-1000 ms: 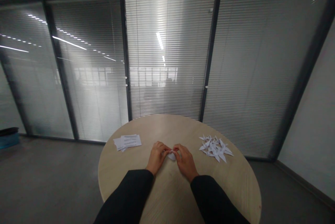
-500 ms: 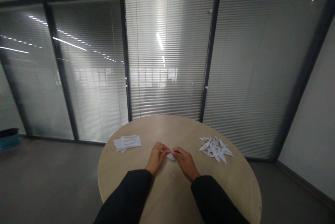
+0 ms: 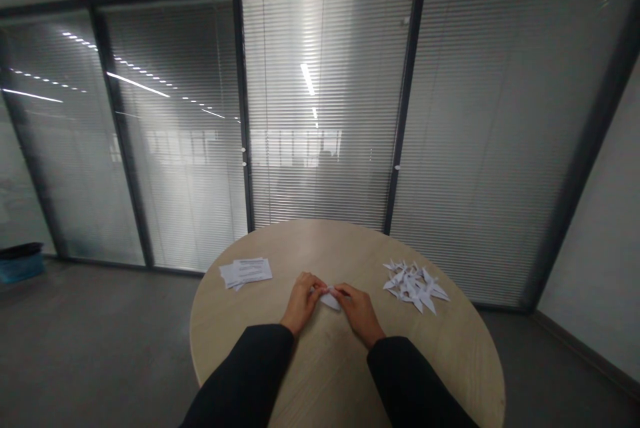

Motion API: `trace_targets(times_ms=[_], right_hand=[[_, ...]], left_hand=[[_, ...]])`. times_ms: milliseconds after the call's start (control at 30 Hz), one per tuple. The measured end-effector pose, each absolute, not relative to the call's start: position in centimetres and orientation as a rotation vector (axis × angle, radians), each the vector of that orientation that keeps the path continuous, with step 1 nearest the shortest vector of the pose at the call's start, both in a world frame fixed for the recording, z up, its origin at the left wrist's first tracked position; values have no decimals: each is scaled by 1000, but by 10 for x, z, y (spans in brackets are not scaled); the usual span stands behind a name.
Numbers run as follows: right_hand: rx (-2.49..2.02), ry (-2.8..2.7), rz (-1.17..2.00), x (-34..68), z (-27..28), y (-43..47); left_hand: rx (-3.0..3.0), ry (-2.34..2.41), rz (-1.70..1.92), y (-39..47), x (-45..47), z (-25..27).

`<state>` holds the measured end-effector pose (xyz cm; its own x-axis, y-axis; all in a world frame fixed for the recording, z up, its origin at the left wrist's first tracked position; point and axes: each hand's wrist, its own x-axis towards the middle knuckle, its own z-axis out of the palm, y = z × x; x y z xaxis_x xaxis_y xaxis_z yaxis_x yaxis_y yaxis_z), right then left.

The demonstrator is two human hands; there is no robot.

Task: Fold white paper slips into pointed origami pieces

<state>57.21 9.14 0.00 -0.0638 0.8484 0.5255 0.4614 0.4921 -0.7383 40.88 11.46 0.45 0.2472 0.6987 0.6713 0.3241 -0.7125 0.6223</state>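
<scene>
**Before a wall of glass and blinds [image 3: 480,135], a round worktop [image 3: 320,378] bears paper in three places**

Dark frames split the wall into tall panels, and rows of lights show in the glass. Grey floor [image 3: 115,341] spreads around the worktop, with a blue container [image 3: 21,267], dark at the rim, standing at the far left. Two dark sleeves [image 3: 420,385] reach in over the pale wood from the near side.

Toward the right of the worktop lies a loose heap of white folded paper shapes [image 3: 416,287], sharp-pointed and overlapping. Near the middle, the left hand [image 3: 302,303] and right hand [image 3: 362,313] face each other, almost meeting. Off to the left, well apart from the heap, printed paper slips [image 3: 250,271] overlap in a small spread. Smallest is the folded white piece [image 3: 330,301] between the hands: the fingers [image 3: 311,280] of both pinch its upper part, while its lower part shows beneath them. Its exact folds are too small to make out.
</scene>
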Motion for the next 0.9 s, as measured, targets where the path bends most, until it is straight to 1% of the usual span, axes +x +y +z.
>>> trace_targets(times_ms=[267,533,733,900], right_hand=[[-1176,-1681,419,571,2,91],[-1076,-1575,647,572,3,93],[-921,-1448,914,575,1,95],[-838,-1514,947,573,2,94]], left_hand=[[2061,954,1432,114,411,4],[1748,861,1377,124,412,0],[1187,624,1126,124,410,-2],[997,496,945,117,410,-1]])
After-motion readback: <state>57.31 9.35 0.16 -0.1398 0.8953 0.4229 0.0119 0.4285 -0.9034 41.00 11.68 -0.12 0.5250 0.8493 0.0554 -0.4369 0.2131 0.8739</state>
